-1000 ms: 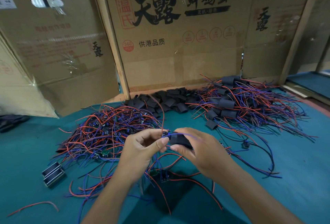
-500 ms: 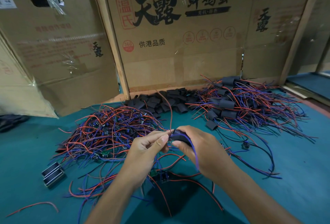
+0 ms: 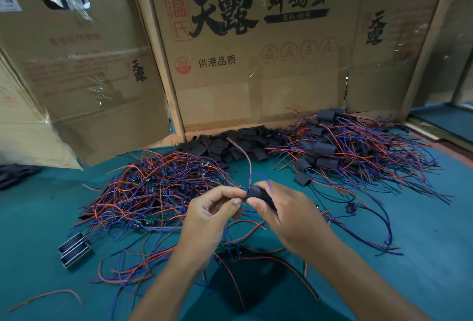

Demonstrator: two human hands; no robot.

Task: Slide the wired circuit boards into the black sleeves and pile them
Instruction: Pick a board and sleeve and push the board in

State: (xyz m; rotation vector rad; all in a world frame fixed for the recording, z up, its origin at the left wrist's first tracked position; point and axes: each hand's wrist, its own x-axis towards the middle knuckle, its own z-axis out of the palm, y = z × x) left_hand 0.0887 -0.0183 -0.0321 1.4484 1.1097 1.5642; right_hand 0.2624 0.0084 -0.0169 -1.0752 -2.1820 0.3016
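Black, soft and light, the sleeve (image 3: pixel 261 196) looks easily crushed, so the right hand (image 3: pixel 289 218) grips its sides while the left hand (image 3: pixel 212 214) pinches at its near-left mouth, apparently the thin springy wires

Black sleeve (image 3: pixel 259 194) held mid-air, red wire (image 3: pixel 245 159) curving up from its end.

Your hands meet at the table's middle, piles fanned behind them.

Your left hand (image 3: pixel 207 215) and right hand (image 3: pixel 289 218) hold a sleeve (image 3: pixel 259 194) between them over the table (image 3: pixel 422 256). Bare boards (image 3: pixel 153 190) lie heaped behind-left, empty sleeves (image 3: pixel 230 145) behind against the cartons (image 3: pixel 243 64), sleeved boards (image 3: pixel 345 151) behind-right. Two metal blocks (image 3: pixel 74 250) sit left of your left forearm.
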